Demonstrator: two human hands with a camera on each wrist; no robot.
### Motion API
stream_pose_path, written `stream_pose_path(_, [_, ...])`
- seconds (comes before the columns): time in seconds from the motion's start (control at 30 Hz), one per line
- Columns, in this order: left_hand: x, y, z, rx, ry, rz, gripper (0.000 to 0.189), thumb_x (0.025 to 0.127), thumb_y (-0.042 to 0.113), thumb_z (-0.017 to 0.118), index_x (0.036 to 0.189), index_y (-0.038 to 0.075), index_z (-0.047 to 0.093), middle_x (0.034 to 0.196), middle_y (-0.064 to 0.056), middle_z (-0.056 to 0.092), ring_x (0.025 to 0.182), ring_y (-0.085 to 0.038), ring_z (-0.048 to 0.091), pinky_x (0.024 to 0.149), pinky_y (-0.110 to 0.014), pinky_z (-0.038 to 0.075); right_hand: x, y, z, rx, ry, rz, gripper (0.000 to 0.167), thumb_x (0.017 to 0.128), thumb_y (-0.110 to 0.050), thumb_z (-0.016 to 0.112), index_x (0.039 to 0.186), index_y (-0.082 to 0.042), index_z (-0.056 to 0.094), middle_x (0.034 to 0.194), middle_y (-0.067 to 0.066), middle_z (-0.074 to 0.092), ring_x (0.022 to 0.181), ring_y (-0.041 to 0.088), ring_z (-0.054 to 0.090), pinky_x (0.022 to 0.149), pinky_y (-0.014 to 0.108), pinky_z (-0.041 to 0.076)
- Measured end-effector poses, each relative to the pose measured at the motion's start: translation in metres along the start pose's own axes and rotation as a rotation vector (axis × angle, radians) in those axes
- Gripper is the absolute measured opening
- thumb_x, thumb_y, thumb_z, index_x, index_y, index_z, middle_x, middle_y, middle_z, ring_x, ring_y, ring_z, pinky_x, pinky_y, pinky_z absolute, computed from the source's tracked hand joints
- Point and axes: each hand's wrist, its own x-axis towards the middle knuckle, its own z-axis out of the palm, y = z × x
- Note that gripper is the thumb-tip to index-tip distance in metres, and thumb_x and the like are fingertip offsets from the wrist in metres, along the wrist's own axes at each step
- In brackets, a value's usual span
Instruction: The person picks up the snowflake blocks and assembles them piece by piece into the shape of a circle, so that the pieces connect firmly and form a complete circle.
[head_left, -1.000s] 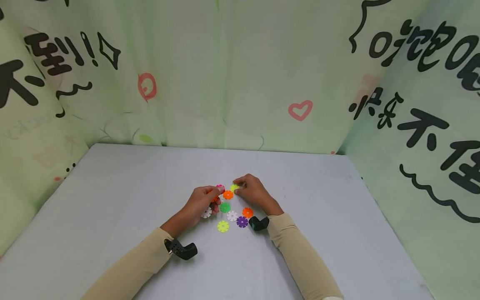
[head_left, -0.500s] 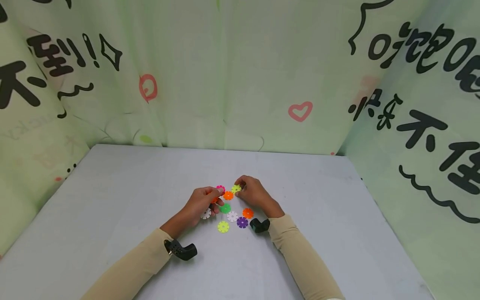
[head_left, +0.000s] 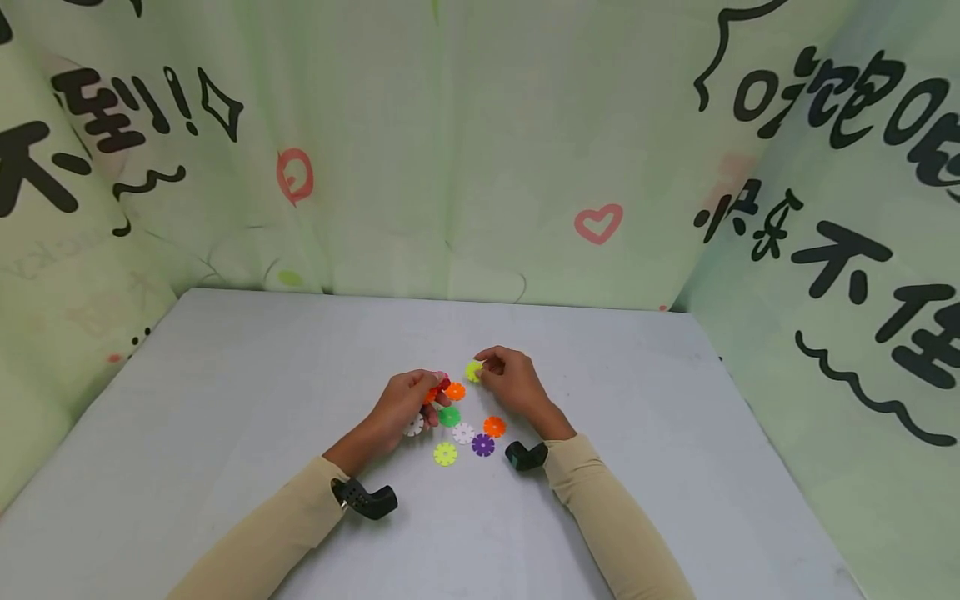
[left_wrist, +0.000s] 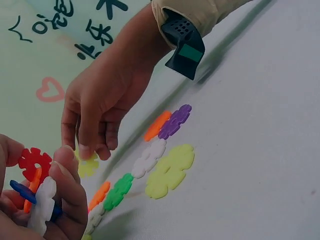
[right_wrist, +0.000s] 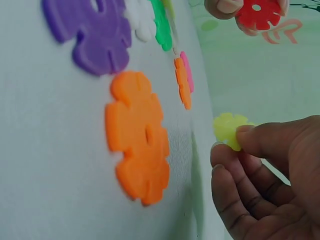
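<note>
In the head view my left hand (head_left: 399, 402) holds a small cluster of notched, flower-shaped plastic discs, clearest in the left wrist view. The cluster shows a red disc (left_wrist: 34, 161) on top, an orange disc (left_wrist: 32, 190) edge-on, a blue disc (left_wrist: 22, 191) and a white disc (left_wrist: 44, 205). Thumb and fingers curl round them. To its right, my right hand (head_left: 514, 385) pinches a single yellow disc (right_wrist: 229, 130) between thumb and index finger, off the table in the right wrist view. The two hands are a short way apart.
On the white table (head_left: 315, 333) between and below my hands lie several loose discs: green (head_left: 449, 416), white (head_left: 463, 433), purple (head_left: 483, 445), yellow-green (head_left: 446, 453), and orange (head_left: 494, 427). A pink disc (right_wrist: 187, 72) lies behind another orange one (right_wrist: 182, 85). Printed curtains (head_left: 450, 167) surround the table.
My right hand has drawn slightly right with the yellow disc pinched in it. In my left hand the cluster has turned, and its red disc now shows at the fingertips.
</note>
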Motion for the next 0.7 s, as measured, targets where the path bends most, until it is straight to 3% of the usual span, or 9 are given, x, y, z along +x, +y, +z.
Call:
stream_pose_path(0.37, [0.001, 0.0, 0.0, 0.066, 0.062, -0.001, 0.034, 0.101, 0.031, 0.053, 0.117, 0.003, 0.061, 0.09, -0.009, 0.065, 0.06, -0.019, 0.054, 0.059, -0.025, 0.047, -0.002, -0.008, 0.002, 0.079, -0.04, -0.028, 0.019, 0.091, -0.007, 0.067, 0.109, -0.005, 0.073, 0.098, 0.004, 0.07, 0.081, 0.016, 0.064, 0.075, 0.029, 0.054])
stream_pose_path(0.7, [0.004, 0.0, 0.004, 0.06, 0.096, 0.001, 0.034, 0.101, 0.033, 0.053, 0.12, 0.006, 0.06, 0.092, -0.009, 0.064, 0.063, -0.02, 0.056, 0.061, -0.025, 0.05, -0.003, -0.015, 0.0, 0.163, -0.068, -0.06, 0.019, 0.093, -0.007, 0.066, 0.11, -0.002, 0.072, 0.096, 0.007, 0.07, 0.078, 0.02, 0.068, 0.074, 0.029, 0.054])
